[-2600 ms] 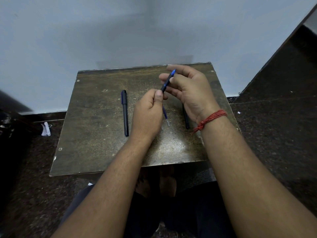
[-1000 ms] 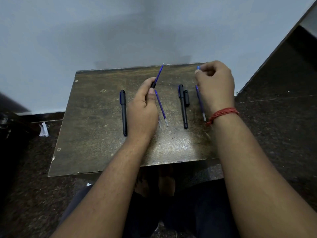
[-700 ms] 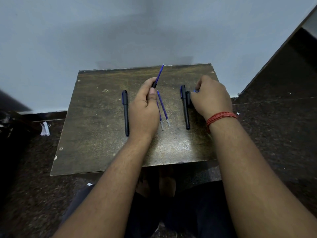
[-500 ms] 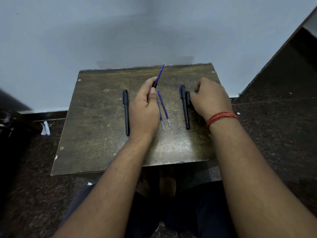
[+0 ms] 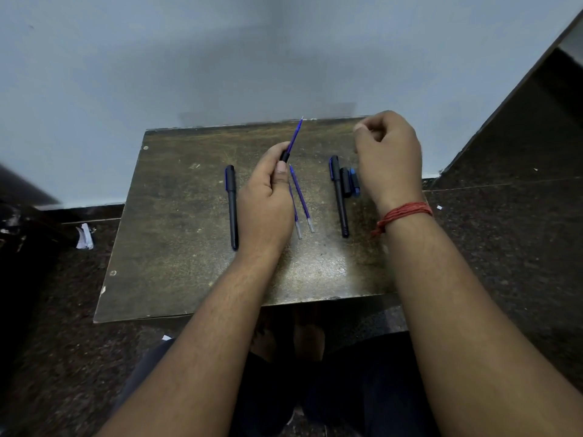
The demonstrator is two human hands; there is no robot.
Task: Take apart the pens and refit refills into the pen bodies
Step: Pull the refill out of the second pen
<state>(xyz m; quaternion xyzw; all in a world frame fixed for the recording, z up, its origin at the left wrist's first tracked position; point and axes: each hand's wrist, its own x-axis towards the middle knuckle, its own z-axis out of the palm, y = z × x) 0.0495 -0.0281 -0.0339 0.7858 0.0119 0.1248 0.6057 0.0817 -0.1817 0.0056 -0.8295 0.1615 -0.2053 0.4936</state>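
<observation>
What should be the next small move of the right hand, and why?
Probably the right hand, raised with curled fingers and seemingly empty, should pinch the blue refill sticking out of the pen body that the left hand grips, and pull it out. Two refills already lie on the table.

You have two whole pens: one left of your left hand, one between your hands. Two loose refills lie beside that hand, two caps by your right hand.

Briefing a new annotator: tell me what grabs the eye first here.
The left hand at the table's middle grips a pen body with a blue refill poking up. The right hand hangs curled above two caps. A whole pen lies left.
</observation>
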